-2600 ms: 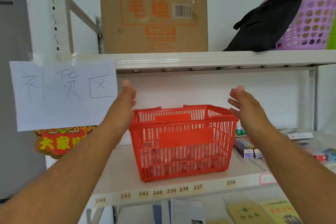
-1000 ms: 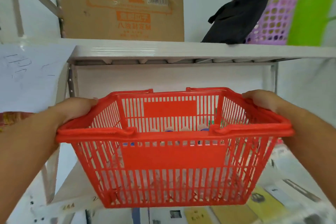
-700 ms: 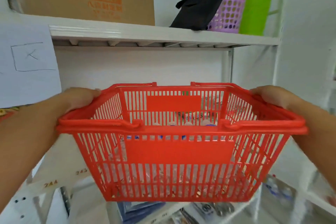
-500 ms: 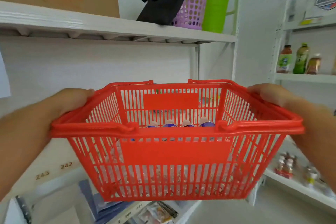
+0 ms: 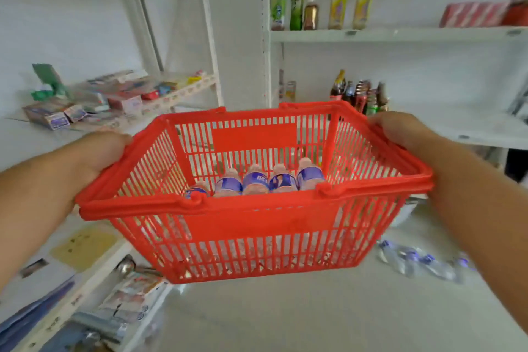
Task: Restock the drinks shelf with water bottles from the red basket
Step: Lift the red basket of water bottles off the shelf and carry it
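Head view: left hand [image 5: 100, 151] and right hand [image 5: 400, 130] clamp the red basket [image 5: 257, 220] rims, centre frame; water bottles [image 5: 254, 180] likely heavy, plastic slightly flexible.

A: Red basket [image 5: 257, 217] mid-frame, off the floor. Left hand [image 5: 100, 151] grips its left rim, right hand [image 5: 400, 128] the right rim.

B: Contents?

A: Water bottles [image 5: 255, 180], blue labels. Drinks shelf [image 5: 400, 35] upper right, bottled drinks [image 5: 320, 4] upright there.
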`<state>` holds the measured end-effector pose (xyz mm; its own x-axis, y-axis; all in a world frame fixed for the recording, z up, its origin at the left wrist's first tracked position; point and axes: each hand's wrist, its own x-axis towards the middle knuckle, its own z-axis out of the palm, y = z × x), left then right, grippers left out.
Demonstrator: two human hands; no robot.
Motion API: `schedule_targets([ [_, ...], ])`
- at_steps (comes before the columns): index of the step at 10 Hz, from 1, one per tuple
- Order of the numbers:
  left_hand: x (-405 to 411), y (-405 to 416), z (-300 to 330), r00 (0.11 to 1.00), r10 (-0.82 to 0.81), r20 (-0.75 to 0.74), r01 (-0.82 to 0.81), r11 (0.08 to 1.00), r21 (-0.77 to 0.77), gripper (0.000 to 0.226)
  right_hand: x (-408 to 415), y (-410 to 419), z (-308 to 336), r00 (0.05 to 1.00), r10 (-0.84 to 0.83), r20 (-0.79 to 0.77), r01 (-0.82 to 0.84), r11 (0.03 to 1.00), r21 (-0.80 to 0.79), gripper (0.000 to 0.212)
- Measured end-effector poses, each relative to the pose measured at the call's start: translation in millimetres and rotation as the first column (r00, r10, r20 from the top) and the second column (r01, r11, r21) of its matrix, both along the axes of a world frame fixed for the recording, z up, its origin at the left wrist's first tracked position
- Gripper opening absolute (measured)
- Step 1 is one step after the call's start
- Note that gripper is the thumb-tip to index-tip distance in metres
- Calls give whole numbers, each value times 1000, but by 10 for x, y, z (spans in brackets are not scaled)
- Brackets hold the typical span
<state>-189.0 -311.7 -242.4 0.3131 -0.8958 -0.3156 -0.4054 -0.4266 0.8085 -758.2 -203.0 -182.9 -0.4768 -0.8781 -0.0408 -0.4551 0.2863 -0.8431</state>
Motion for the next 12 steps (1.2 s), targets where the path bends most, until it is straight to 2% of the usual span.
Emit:
schedule_targets([
  [1,-1248,393,42,983,-29,-182,29,1000,-4,44,-697,98,-292,999,-27,24,26,999,44,28],
  [2,-2174,642,-37,965,-139,-222,160,984,80,38,-1209,321,-443,992,-89,89,85,995,46,22],
  [3,-2753,420,-338,938,-207,-278,229,972,48,38,-1693,506,-629,975,-194,108,191,981,35,29],
  [4,-3257,306,-522,916,-272,-295,307,948,80,36,-2059,635,-811,942,-314,116,304,948,99,30],
  [6,-4154,30,-966,844,-357,-400,463,862,207,65,-2596,791,-1304,845,-479,240,440,876,199,43],
  [7,-4522,-234,-1291,813,-391,-431,520,822,234,67,-2748,830,-1537,788,-563,248,502,822,269,38],
  [8,-4851,-477,-1608,801,-386,-457,539,797,272,59,-2829,834,-1759,743,-620,251,533,776,339,36],
  [9,-5124,-731,-1952,793,-369,-484,538,797,273,57,-2986,768,-2019,676,-690,259,596,719,358,34],
  [10,-5367,-1048,-2448,819,-343,-461,507,808,300,72,-3124,770,-2241,624,-735,265,598,668,443,35],
  [11,-5595,-1412,-3047,855,-367,-367,486,813,321,69,-3271,802,-2414,561,-777,286,604,621,500,35],
  [12,-5869,-1734,-3612,868,-429,-252,492,815,307,64,-3509,817,-2571,545,-792,274,592,595,543,37],
])
